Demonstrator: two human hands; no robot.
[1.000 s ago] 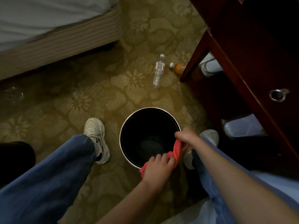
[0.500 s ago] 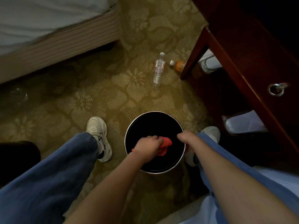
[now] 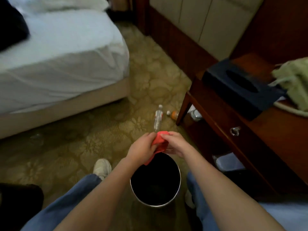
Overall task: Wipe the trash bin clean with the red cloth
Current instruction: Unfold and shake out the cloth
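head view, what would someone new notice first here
The red cloth stands out, bunched between the left hand and right hand at centre. Just below sits the round black trash bin, upright on the patterned carpet. A clear bottle lies on the floor beyond.

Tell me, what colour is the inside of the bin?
Black inside the trash bin, with a shiny silver rim. The head view looks straight down into it.

Bare forearms, 2 bare hands, loose blue jeans [image 3: 66, 204] (wide-legged), white sneaker [image 3: 102, 167]
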